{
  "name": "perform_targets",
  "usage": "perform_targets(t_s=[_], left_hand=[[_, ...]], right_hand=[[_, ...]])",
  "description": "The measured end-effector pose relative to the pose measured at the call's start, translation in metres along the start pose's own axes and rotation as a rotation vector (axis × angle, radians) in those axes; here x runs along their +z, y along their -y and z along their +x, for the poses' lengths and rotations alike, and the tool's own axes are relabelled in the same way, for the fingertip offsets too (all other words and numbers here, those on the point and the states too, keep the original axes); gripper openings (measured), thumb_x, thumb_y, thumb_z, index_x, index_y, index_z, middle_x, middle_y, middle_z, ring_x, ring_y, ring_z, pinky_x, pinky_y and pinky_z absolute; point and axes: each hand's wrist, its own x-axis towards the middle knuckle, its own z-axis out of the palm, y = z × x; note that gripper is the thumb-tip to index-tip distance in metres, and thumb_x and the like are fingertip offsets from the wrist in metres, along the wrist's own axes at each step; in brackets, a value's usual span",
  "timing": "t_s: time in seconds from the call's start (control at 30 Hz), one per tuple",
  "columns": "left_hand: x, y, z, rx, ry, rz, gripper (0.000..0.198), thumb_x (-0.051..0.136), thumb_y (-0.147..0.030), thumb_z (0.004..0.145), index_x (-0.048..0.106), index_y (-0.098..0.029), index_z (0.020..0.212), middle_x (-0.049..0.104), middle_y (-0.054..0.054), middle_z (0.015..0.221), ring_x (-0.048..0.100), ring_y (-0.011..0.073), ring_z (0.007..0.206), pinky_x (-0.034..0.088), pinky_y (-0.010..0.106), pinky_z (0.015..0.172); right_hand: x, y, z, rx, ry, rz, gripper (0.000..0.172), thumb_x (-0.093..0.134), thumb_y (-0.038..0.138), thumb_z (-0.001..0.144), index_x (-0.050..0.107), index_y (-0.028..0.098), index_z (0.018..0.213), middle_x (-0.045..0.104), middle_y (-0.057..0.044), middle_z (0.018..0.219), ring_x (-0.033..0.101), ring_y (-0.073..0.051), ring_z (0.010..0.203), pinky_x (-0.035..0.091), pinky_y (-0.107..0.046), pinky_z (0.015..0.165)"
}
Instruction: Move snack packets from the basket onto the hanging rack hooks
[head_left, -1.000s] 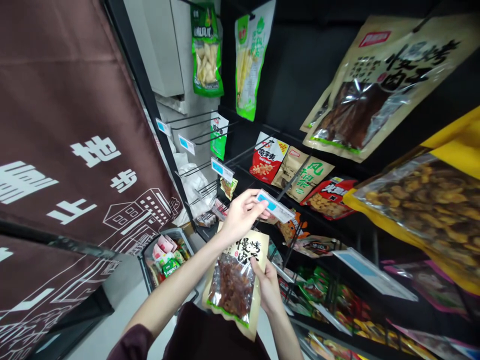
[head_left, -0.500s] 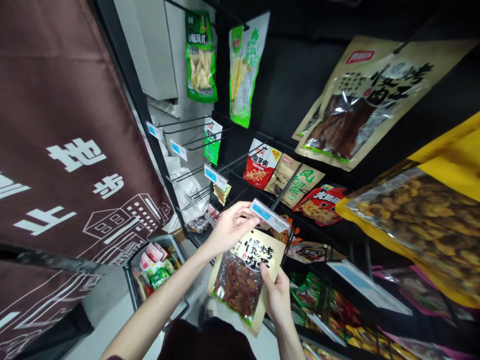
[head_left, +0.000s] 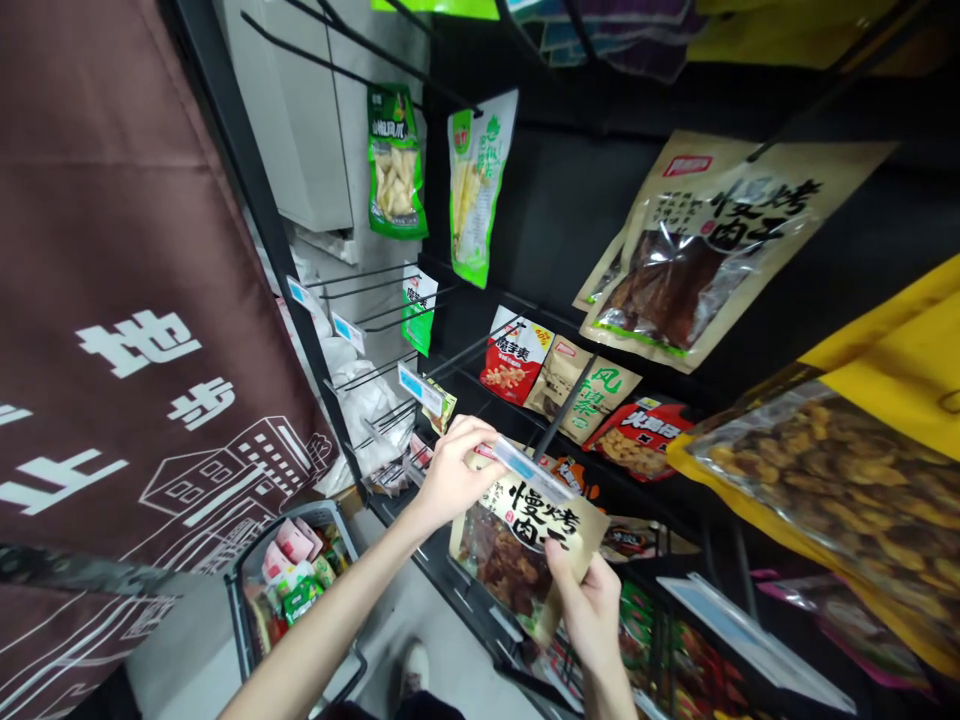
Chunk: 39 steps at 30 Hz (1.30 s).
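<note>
From the view's centre, the pack [head_left: 499,560] is between 5 and 6 o'clock, tilted, its top edge behind the label [head_left: 534,472]. The right hand [head_left: 590,602] grips it at its 4 o'clock side, thumb across the front. The left hand [head_left: 459,464] curls at its 10 o'clock corner, on what I cannot tell. A basket [head_left: 237,610] stands at 8 o'clock
</note>
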Motion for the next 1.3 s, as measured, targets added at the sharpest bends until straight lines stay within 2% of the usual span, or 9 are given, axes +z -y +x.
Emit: perform_targets(t_s=[0.17,0.3,0.57,0.8,0.97,1.07,1.17,1.23,1.3], left_hand=[[0.010,0.006,0.008,-0.005,-0.067,-0.076,0.024,0.064,-0.002,0.072,0.072,-0.019,0.087,0.064,0.003,0.088,0.058,0.0197,0.087,0.044,0.033,0.082],[0.013,0.011,0.011,-0.015,-0.048,-0.149,0.024,0.065,-0.002,0.071,0.073,-0.019,0.085,0.062,0.003,0.087,0.059,0.0187,0.084,0.045,0.032,0.079],[0.007,0.003,0.021,-0.078,-0.055,-0.200,0.018,0.069,-0.004,0.071,0.073,-0.019,0.081,0.062,0.003,0.085,0.059,0.0171,0.081,0.046,0.029,0.076],[0.009,-0.001,0.020,-0.049,-0.024,-0.168,0.023,0.068,-0.003,0.070,0.074,-0.020,0.084,0.062,0.003,0.087,0.060,0.0167,0.079,0.048,0.028,0.074],[0.013,-0.003,0.023,-0.044,-0.007,-0.107,0.009,0.074,-0.015,0.075,0.074,-0.019,0.084,0.062,0.003,0.086,0.061,0.0163,0.077,0.048,0.028,0.072],[0.013,0.002,0.025,-0.031,-0.028,-0.067,0.012,0.071,-0.021,0.082,0.073,-0.020,0.094,0.063,0.006,0.097,0.062,0.0199,0.091,0.048,0.032,0.084],[0.011,0.009,0.020,-0.040,-0.096,0.004,0.020,0.066,-0.024,0.087,0.068,-0.022,0.107,0.060,0.010,0.118,0.056,0.0240,0.113,0.044,0.040,0.100],[0.007,0.012,0.006,-0.082,-0.146,0.059,0.025,0.061,-0.024,0.090,0.064,-0.023,0.114,0.056,0.010,0.127,0.052,0.0247,0.121,0.043,0.041,0.101],[0.001,0.014,-0.018,-0.146,-0.199,0.104,0.035,0.057,-0.024,0.092,0.057,-0.024,0.127,0.052,0.011,0.132,0.049,0.0249,0.124,0.044,0.040,0.099]], right_hand=[[0.004,0.006,0.010,0.038,-0.051,0.035,0.032,0.071,0.049,0.079,0.069,0.017,0.080,0.067,-0.003,0.075,0.057,-0.018,0.068,0.048,-0.027,0.065],[0.006,0.009,0.016,0.017,-0.081,0.026,0.035,0.068,0.052,0.080,0.069,0.017,0.082,0.067,-0.004,0.077,0.058,-0.018,0.070,0.047,-0.027,0.065],[0.013,0.021,0.021,-0.025,-0.147,-0.010,0.041,0.066,0.053,0.081,0.060,0.016,0.065,0.055,0.001,0.060,0.046,-0.013,0.058,0.039,-0.023,0.054],[0.010,0.017,0.016,0.020,-0.261,-0.007,0.043,0.071,0.054,0.076,0.060,0.015,0.061,0.058,0.000,0.060,0.048,-0.013,0.058,0.040,-0.023,0.055],[0.008,0.014,0.019,0.063,-0.269,0.011,0.041,0.070,0.055,0.077,0.068,0.014,0.078,0.067,-0.004,0.074,0.056,-0.018,0.070,0.046,-0.027,0.065],[0.006,0.010,0.031,0.083,-0.237,0.035,0.042,0.069,0.057,0.078,0.069,0.015,0.081,0.068,-0.004,0.077,0.057,-0.018,0.072,0.046,-0.027,0.065],[0.005,0.004,0.050,0.091,-0.240,0.043,0.042,0.069,0.056,0.078,0.065,0.015,0.073,0.062,-0.001,0.068,0.052,-0.015,0.064,0.042,-0.025,0.059],[0.004,0.001,0.065,0.058,-0.258,0.033,0.042,0.070,0.055,0.078,0.063,0.014,0.070,0.058,0.001,0.064,0.049,-0.013,0.061,0.040,-0.023,0.057],[0.004,-0.001,0.082,0.002,-0.288,0.023,0.042,0.069,0.055,0.078,0.065,0.013,0.074,0.060,0.000,0.067,0.050,-0.014,0.063,0.042,-0.025,0.060]])
